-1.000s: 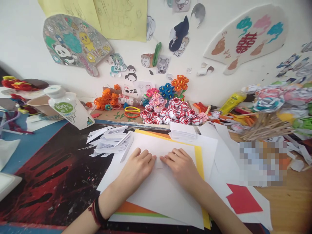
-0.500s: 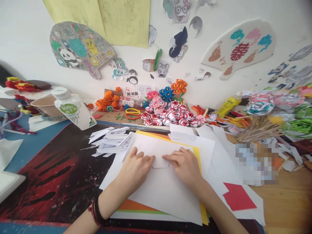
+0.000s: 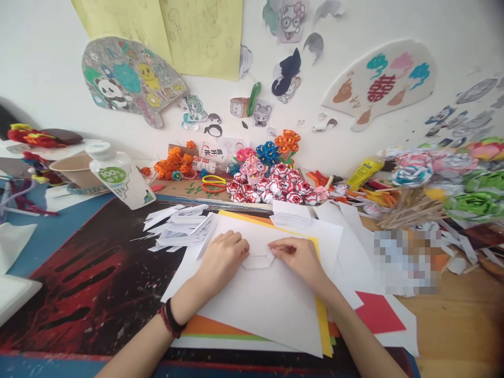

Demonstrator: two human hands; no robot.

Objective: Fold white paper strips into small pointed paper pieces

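Note:
A small folded white paper piece (image 3: 255, 262) lies on a large white sheet (image 3: 271, 310) in the middle. At its left end is my left hand (image 3: 226, 257), fingers curled and pressed together on the paper. My right hand (image 3: 297, 257) pinches the right end of the folded piece between thumb and index finger. Yellow, orange and green sheets show at the edges under the white one. Behind my left hand lies a pile of folded white strips (image 3: 183, 228). A stack of small white papers (image 3: 292, 214) is just beyond the sheets.
A white bottle (image 3: 120, 176) stands at the back left. Paper roses (image 3: 277, 184) and other craft flowers line the wall. Wooden sticks (image 3: 413, 207), a yellow bottle (image 3: 365, 172) and a red paper piece (image 3: 380, 313) are on the right.
The folded piece's right end has come up slightly, and my right hand now pinches it. My left hand's index finger has drawn in. The view has shifted a little.

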